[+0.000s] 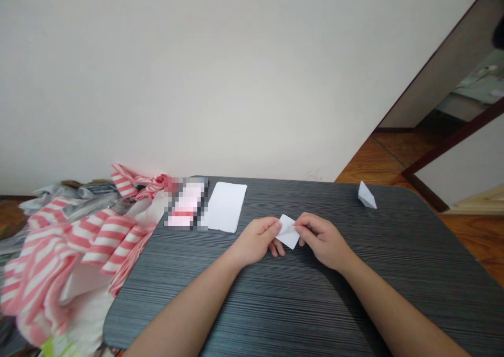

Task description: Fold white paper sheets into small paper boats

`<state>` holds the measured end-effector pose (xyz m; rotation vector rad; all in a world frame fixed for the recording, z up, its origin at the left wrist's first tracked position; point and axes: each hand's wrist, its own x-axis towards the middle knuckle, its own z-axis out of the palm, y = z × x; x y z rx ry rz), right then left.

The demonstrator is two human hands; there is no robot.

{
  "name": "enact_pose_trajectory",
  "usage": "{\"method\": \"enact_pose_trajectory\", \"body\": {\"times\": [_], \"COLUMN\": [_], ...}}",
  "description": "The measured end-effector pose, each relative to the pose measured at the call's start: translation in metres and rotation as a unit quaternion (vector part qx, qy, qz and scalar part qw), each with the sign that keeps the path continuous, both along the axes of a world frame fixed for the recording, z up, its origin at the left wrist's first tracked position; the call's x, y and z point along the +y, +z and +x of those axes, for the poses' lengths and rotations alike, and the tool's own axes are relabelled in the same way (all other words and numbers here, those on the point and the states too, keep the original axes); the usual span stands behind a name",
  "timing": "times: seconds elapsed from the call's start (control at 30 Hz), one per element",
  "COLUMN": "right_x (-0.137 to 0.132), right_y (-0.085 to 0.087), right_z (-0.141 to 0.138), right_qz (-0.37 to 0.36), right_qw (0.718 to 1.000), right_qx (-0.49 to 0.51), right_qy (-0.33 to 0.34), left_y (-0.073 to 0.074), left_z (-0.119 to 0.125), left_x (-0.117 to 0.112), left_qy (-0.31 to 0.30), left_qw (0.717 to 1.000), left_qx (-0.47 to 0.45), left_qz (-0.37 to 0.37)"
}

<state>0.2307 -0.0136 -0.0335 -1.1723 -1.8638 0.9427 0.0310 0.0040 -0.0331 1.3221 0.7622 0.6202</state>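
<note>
A small folded piece of white paper (289, 233), roughly square and turned cornerwise, is held between my two hands above the dark table. My left hand (258, 240) pinches its left corner, thumb on top and fingers underneath. At the opposite corner, the thumb and fingertips of my right hand (321, 240) are closed on the same paper. A stack of white paper sheets (227, 206) lies to the left, beyond my left hand. Toward the far right edge of the table stands a folded white paper shape (367, 195), pointed at its top.
The dark, wood-grained table (252, 310) has rounded corners, its far edge by a pale wall (244, 73). A pixelated phone-like object (185, 203) lies left of the sheets. Pink-and-white striped cloth (102, 241) is heaped beyond the table's left side. Wooden floor (378, 155) shows at right.
</note>
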Motion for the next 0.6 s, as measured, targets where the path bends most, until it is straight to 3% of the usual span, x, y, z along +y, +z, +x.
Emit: {"method": "enact_pose_trajectory", "body": {"times": [0.6], "right_x": [-0.0009], "right_y": [-0.0058], "right_z": [0.0005], "right_qz": [-0.051], "right_qw": [0.999], "right_qx": [-0.011], "right_qy": [-0.016], "left_y": [-0.0023], "left_z": [0.0006], "left_x": [-0.0016], "left_qy": [0.008], "left_qw": [0.999], "left_qx": [0.036], "left_qz": [0.023]}}
